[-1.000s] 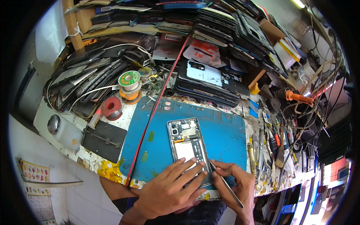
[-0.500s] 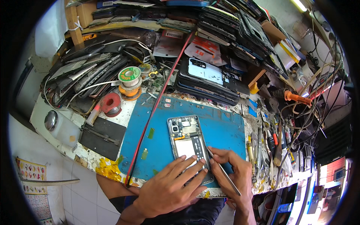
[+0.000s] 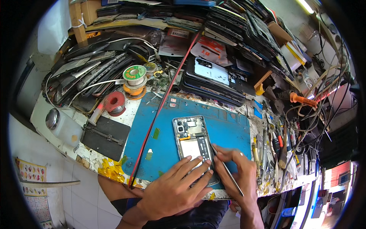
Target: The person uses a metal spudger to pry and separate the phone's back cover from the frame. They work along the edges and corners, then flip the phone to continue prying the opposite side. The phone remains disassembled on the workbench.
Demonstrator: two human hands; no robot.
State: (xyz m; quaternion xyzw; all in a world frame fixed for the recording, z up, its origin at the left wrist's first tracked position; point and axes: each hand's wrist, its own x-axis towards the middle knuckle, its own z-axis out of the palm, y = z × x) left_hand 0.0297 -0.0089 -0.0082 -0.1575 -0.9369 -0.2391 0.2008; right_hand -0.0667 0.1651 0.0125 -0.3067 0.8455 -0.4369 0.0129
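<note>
A smartphone with its back cover off lies on a blue work mat. Its camera lenses and boards show at the far end, and a pale battery with a black flex strip shows below them. My left hand rests flat over the near part of the phone, fingers spread across the battery area and covering much of it. My right hand pinches a slim metal tool, whose tip is against the phone's right edge. The exact kind of tool is hard to make out.
A taut red-and-black cable crosses the mat's left side. Solder spools and a clear bottle stand at left. Stacked phones lie behind the mat, with hand tools on the right.
The whole view has shifted slightly, so the bench appears a little further right. Both hands keep nearly the same pose on the phone, with the tool still at its right edge.
</note>
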